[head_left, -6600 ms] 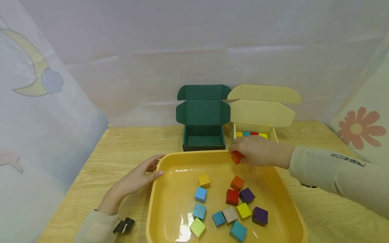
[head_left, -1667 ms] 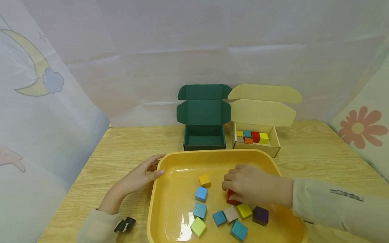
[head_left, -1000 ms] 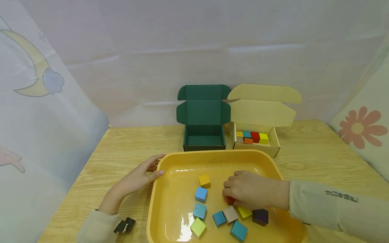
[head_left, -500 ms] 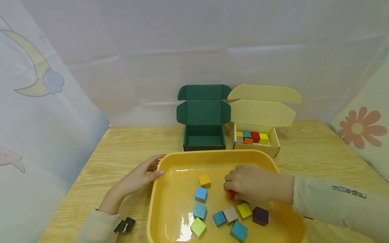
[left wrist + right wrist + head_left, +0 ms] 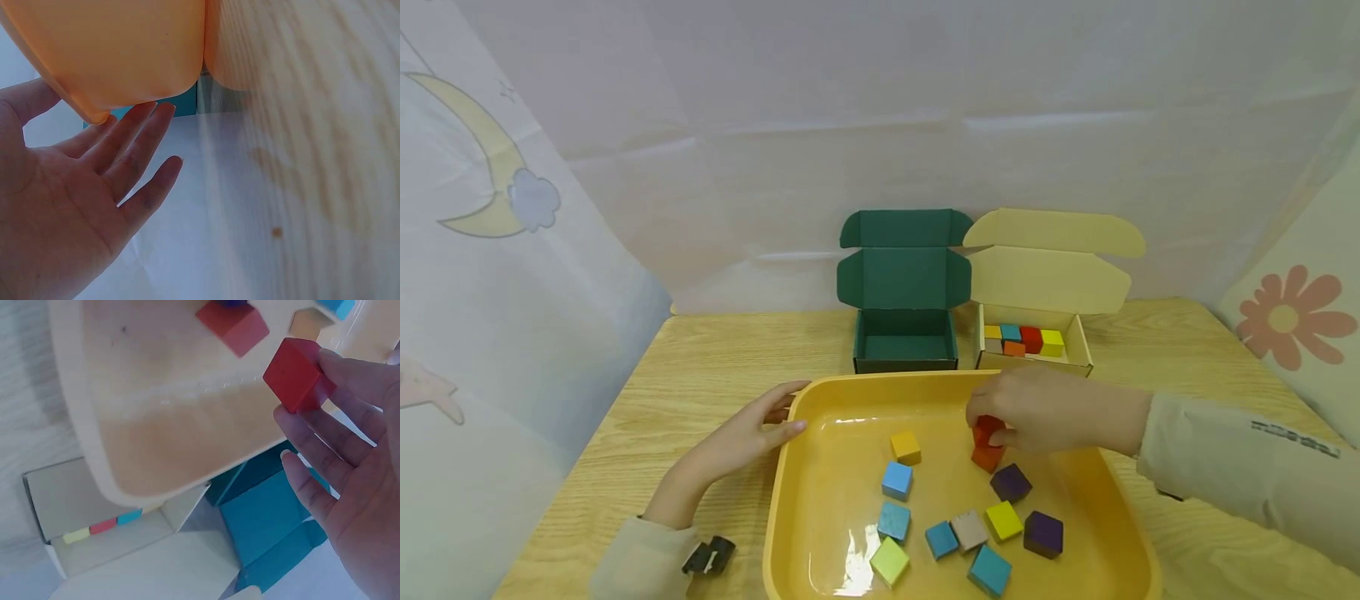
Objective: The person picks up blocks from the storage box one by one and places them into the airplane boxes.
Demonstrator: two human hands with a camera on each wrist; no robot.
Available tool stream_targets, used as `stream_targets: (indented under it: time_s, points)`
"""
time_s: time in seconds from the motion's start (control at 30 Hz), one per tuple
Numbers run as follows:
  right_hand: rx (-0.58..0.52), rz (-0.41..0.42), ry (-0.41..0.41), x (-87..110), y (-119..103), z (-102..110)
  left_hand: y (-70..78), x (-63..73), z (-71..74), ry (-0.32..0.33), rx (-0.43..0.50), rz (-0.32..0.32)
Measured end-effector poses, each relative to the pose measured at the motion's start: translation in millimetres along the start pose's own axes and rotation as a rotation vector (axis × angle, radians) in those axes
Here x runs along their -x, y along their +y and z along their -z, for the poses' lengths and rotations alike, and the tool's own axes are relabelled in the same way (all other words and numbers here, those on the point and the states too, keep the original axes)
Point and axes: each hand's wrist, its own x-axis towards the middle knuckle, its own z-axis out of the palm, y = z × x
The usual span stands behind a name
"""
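My right hand [image 5: 1037,408] pinches a red cube [image 5: 294,375] between thumb and fingertips, raised over the far right part of the yellow tray [image 5: 842,387]. Just below it in the head view lies an orange cube [image 5: 987,458], with a purple cube [image 5: 1011,482] beside it. At the tray's far left corner my left hand [image 5: 745,433] rests against the rim, its thumb at the edge. In the left wrist view the left hand's fingers [image 5: 147,134] are extended, touching or close to the tray's outer wall.
Behind the tray stand an open green box [image 5: 905,342] and an open cream box [image 5: 1033,361] holding several coloured cubes. Other cubes lie in the tray, among them a yellow-orange one [image 5: 906,447] and a second purple one [image 5: 1042,534]. A black object [image 5: 709,556] is by the left sleeve.
An orange cube held earlier by my right hand now sits in the cream box. The hand has since picked up the red cube and moved it up and away. My left hand stays put.
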Motion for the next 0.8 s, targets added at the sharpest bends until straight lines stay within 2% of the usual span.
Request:
stream_targets:
  time_s: [0.23,0.53,0.8]
  points:
    - [0.025,-0.062,0.077,4.5,24.2,5.4,0.4,0.0,-0.1,0.005,-0.013,0.006]
    - [-0.050,-0.196,0.052,11.1,56.8,14.9,0.7,0.4,0.0,0.002,-0.003,0.007]
    - [0.023,-0.220,0.108,16.8,84.3,15.5,0.0,-0.3,-0.2,0.004,-0.002,0.001]
